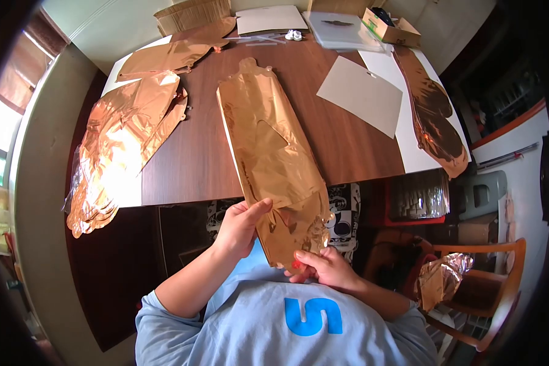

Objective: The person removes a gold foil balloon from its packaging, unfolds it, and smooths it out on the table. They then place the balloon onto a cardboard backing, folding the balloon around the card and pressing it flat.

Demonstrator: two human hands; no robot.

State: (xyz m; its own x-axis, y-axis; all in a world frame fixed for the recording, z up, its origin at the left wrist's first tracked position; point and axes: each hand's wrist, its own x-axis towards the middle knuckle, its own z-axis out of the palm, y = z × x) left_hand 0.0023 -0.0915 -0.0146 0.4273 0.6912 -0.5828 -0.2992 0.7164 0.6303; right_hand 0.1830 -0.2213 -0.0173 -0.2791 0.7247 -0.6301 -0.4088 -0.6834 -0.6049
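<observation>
A long stack of flat copper-gold foil balloons (268,134) stretches from the tabletop over the front edge toward my body. My left hand (243,224) is closed on its left side, with the thumb on top. At the near end my right hand (324,266) pinches the foil beside a small red spot (297,264); my fingers partly hide what lies under it. The near part of the foil is crumpled, with clear scalloped bits along its right edge. The far end rests flat on the brown table (189,146).
More copper foil pieces (128,122) lie along the left side, some overhanging the front edge. A white card (363,94), a clear plastic box (341,30) and a small carton (391,29) sit at the back right. Dark copper foil (430,110) covers the right edge. A wooden chair (512,274) stands right.
</observation>
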